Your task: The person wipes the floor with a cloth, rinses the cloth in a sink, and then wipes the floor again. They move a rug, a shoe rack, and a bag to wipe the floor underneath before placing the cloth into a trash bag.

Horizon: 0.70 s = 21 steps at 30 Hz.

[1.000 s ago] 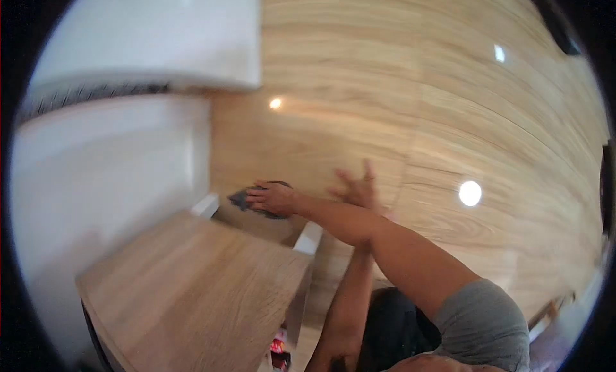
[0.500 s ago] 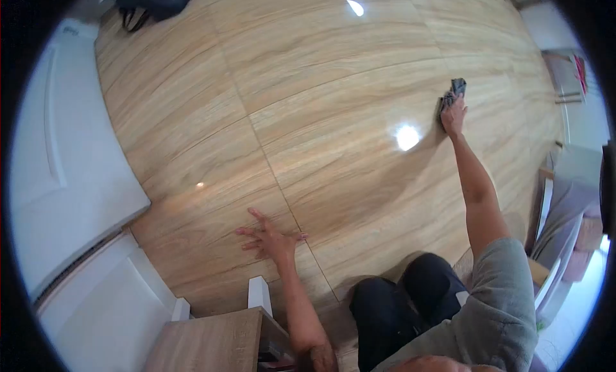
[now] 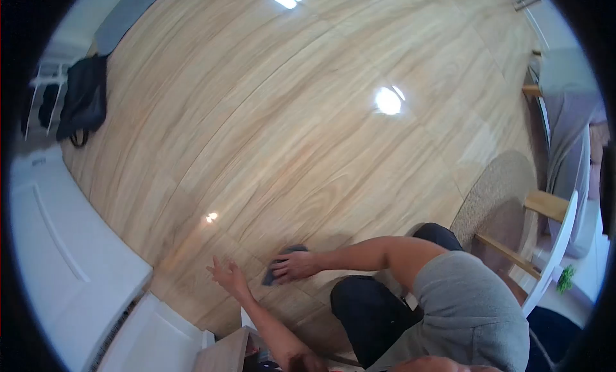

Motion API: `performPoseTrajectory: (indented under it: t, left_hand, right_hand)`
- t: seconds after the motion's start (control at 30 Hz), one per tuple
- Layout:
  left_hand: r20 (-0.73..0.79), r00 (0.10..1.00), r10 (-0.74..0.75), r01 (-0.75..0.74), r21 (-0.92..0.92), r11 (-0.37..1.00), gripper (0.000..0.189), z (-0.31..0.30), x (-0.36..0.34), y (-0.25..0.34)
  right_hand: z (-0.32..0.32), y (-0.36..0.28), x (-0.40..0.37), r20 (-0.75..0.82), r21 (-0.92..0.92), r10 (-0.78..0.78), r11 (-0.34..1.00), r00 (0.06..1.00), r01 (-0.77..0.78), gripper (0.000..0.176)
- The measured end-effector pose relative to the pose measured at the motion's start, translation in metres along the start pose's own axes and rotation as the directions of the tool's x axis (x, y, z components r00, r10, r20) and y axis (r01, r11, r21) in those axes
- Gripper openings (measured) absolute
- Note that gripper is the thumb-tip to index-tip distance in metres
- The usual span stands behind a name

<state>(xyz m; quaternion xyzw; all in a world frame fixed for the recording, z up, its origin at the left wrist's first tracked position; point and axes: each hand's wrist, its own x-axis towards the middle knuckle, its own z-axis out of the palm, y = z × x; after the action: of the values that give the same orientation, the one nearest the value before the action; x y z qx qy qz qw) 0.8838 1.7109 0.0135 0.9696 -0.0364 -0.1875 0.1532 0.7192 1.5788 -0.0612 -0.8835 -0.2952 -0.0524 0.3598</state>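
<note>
My right hand (image 3: 298,267) presses a dark grey cloth (image 3: 269,277) against the wood-patterned tile floor (image 3: 308,134). The cloth sticks out above and to the left of the fingers, and the palm hides its middle. Just left of it, my left hand (image 3: 230,277) is open with its fingers spread, over the floor near the small wood-topped cabinet. Nothing is in that hand. My dark-clad knees (image 3: 366,314) are bent close behind the right forearm.
White cabinet doors (image 3: 70,237) line the left, with a wood-topped unit (image 3: 221,354) below. A black bag (image 3: 86,96) lies against a white rack at upper left. On the right are a round woven rug (image 3: 491,186), wooden furniture legs (image 3: 545,205) and a small green plant (image 3: 565,279).
My right hand has swept the cloth from far out on the right back to beside my left hand. My left hand stays spread low on the left, and the view has turned.
</note>
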Motion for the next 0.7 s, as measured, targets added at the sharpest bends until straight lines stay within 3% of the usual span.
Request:
performPoseTrajectory:
  t: [0.07, 0.1, 0.13, 0.17, 0.2, 0.23, 0.27, 0.3, 0.33, 0.4, 0.47, 0.5, 0.57, 0.6, 0.63, 0.67, 0.7]
  left_hand:
    - [-0.016, 0.992, 0.126, -0.126, 0.040, 0.991, 0.061, 0.024, -0.011, 0.040]
    - [-0.037, 0.973, 0.226, -0.224, 0.065, 0.973, 0.061, 0.038, -0.020, 0.061]
    - [-0.027, 0.969, 0.244, -0.242, 0.066, 0.968, 0.061, 0.054, -0.028, 0.091]
    - [0.018, 0.915, 0.403, -0.404, 0.060, 0.913, 0.060, 0.069, -0.037, 0.125]
    - [0.062, 0.821, 0.567, -0.570, 0.049, 0.820, 0.058, 0.091, -0.046, 0.171]
    - [0.067, 0.810, 0.582, -0.586, 0.052, 0.809, 0.058, 0.103, -0.055, 0.200]
    - [0.105, 0.821, 0.561, -0.566, 0.019, 0.824, 0.056, 0.114, -0.064, 0.228]
    - [0.148, 0.829, 0.539, -0.543, -0.012, 0.840, 0.054, 0.124, -0.074, 0.255]
    - [0.158, 0.817, 0.554, -0.559, -0.011, 0.829, 0.054, 0.130, -0.086, 0.282]
    - [0.290, 0.781, 0.553, -0.602, 0.110, 0.791, 0.051, 0.142, -0.107, 0.334]
    - [0.333, 0.719, 0.610, -0.668, 0.088, 0.739, 0.051, 0.168, -0.124, 0.376]
    - [0.367, 0.665, 0.651, -0.714, 0.055, 0.698, 0.051, 0.181, -0.131, 0.396]
    - [0.317, 0.572, 0.757, -0.801, 0.017, 0.598, 0.050, 0.224, -0.138, 0.429]
    - [0.260, 0.493, 0.831, -0.859, -0.007, 0.512, 0.049, 0.247, -0.142, 0.446]
    - [0.270, 0.458, 0.847, -0.875, -0.029, 0.483, 0.049, 0.266, -0.148, 0.464]
    - [0.222, 0.420, 0.880, -0.898, -0.042, 0.439, 0.051, 0.283, -0.154, 0.481]
    - [0.174, 0.384, 0.907, -0.917, -0.046, 0.397, 0.053, 0.298, -0.160, 0.496]
  right_hand:
    - [-0.019, 0.022, -0.069, -0.170, -0.135, 0.123, 0.980, 0.978, -0.147, 0.032]
    - [-0.048, 0.046, -0.105, -0.101, 0.449, 0.421, 0.828, 0.901, -0.336, 0.036]
    - [-0.097, 0.062, -0.149, -0.316, -0.126, 0.452, 0.851, 0.834, -0.509, 0.039]
    - [-0.134, 0.089, -0.195, -0.361, -0.234, 0.545, 0.733, 0.757, -0.639, 0.041]
    - [-0.235, 0.114, -0.284, -0.448, -0.375, 0.700, 0.418, 0.556, -0.828, 0.044]
    - [-0.265, 0.131, -0.343, -0.541, -0.322, 0.728, 0.282, 0.420, -0.904, 0.048]
    - [-0.318, 0.124, -0.367, -0.525, -0.033, 0.846, 0.092, 0.096, -0.995, 0.047]
    - [-0.318, 0.140, -0.425, -0.759, -0.111, 0.642, 0.031, 0.105, -0.993, 0.043]
    - [-0.325, 0.150, -0.464, -0.856, -0.081, 0.518, -0.106, 0.014, -0.991, 0.039]
    - [-0.330, 0.147, -0.477, -0.899, 0.001, 0.436, -0.104, -0.046, -0.995, 0.039]
    - [-0.321, 0.125, -0.452, -0.721, 0.055, 0.693, 0.031, -0.018, -0.998, 0.041]
    - [-0.287, 0.110, -0.439, -0.754, -0.204, 0.608, 0.142, 0.248, -0.969, 0.044]
    - [-0.221, 0.066, -0.406, -0.525, -0.040, 0.732, 0.490, 0.435, -0.871, 0.048]
    - [-0.200, 0.034, -0.394, -0.407, -0.154, 0.686, 0.600, 0.603, -0.785, 0.052]
    - [-0.181, 0.014, -0.391, -0.235, 0.001, 0.646, 0.747, 0.726, -0.665, 0.051]
    - [-0.188, 0.008, -0.413, -0.247, -0.005, 0.667, 0.724, 0.703, -0.689, 0.051]
    - [-0.196, 0.001, -0.437, -0.204, -0.063, 0.579, 0.797, 0.790, -0.600, 0.051]
